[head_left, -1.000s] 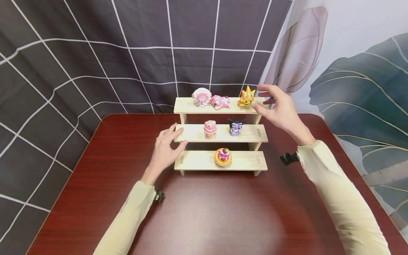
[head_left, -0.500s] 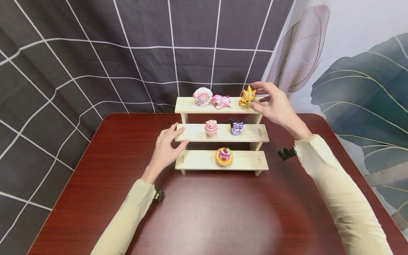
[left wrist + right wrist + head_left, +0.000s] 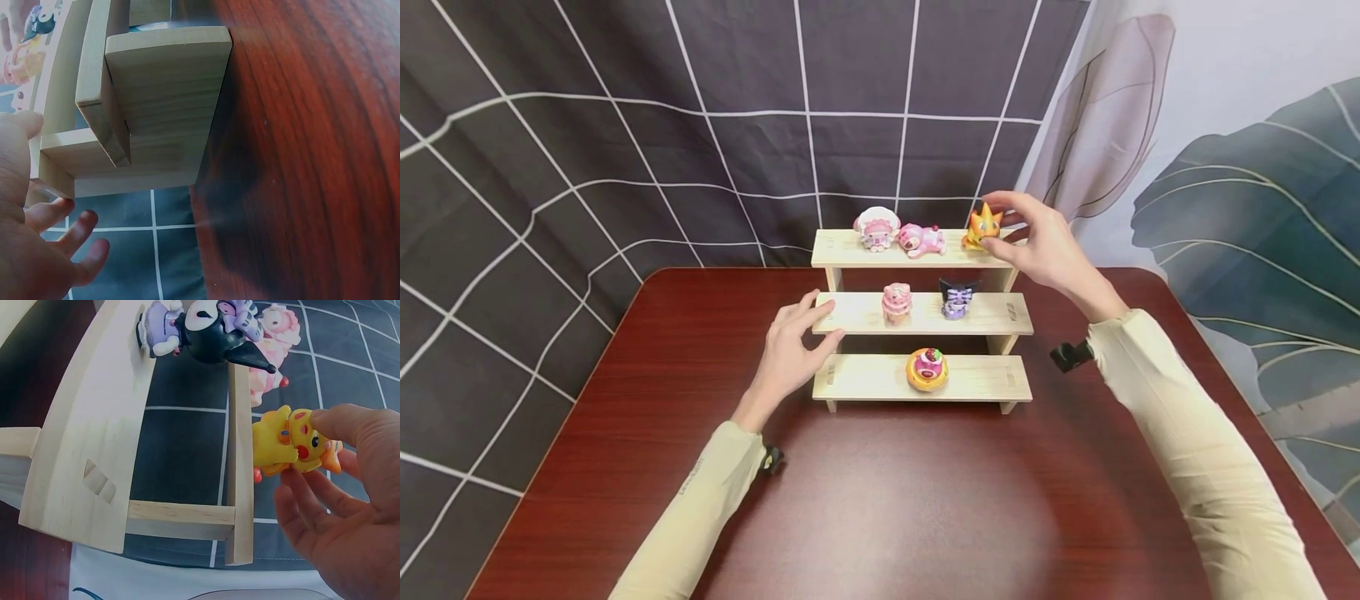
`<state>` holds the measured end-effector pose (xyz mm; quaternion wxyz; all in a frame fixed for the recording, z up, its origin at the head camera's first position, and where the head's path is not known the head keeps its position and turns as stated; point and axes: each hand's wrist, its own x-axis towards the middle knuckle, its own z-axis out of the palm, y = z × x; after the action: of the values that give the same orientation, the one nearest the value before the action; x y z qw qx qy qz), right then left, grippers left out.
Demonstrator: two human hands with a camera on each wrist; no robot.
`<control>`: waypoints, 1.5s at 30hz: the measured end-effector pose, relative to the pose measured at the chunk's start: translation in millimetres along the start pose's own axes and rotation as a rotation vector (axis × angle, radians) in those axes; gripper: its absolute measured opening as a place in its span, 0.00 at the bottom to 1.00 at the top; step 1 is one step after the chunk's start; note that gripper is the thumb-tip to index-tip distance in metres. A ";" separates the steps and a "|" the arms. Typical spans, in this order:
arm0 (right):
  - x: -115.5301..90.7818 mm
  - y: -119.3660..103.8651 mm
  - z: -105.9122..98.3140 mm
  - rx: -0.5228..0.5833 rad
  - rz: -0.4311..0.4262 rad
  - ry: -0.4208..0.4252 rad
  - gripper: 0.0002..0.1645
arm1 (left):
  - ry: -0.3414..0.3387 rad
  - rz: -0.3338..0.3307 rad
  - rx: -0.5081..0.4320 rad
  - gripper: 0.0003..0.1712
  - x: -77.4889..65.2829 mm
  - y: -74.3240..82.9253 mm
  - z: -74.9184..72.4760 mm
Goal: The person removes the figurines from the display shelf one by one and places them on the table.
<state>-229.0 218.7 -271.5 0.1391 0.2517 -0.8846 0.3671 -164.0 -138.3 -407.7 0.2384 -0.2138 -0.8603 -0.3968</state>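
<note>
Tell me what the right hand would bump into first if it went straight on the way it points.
The yellow toy, which the right hand grips; beyond it, probably the lying pink toy, though depth is unclear.

On the reddish table (image 3: 880,500), a wooden shelf (image 3: 865,380) carries three figurines (image 3: 922,241) on top, two midway, one below.

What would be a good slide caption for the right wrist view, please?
A right hand grips a yellow figurine on a wooden stand; a black-and-purple figurine stands nearby.

Cream left sleeve (image 3: 703,504), small dark lettering (image 3: 691,477), creased cream right sleeve (image 3: 1198,458), black wrist cameras (image 3: 1071,357)
</note>
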 end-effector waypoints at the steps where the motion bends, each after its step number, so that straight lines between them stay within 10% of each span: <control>1: 0.5 -0.3 0.2 -0.003 0.000 -0.002 0.31 | 0.001 0.003 0.000 0.26 0.0 0.0 -0.1; 45: -1.3 -17.9 -4.3 0.003 0.020 -0.033 0.30 | -0.008 -0.002 -0.003 0.25 0.4 0.6 -2.4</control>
<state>-217.8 211.4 -258.7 0.1205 0.2489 -0.8886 0.3658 -163.5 -139.7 -405.7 0.2341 -0.2147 -0.8609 -0.3974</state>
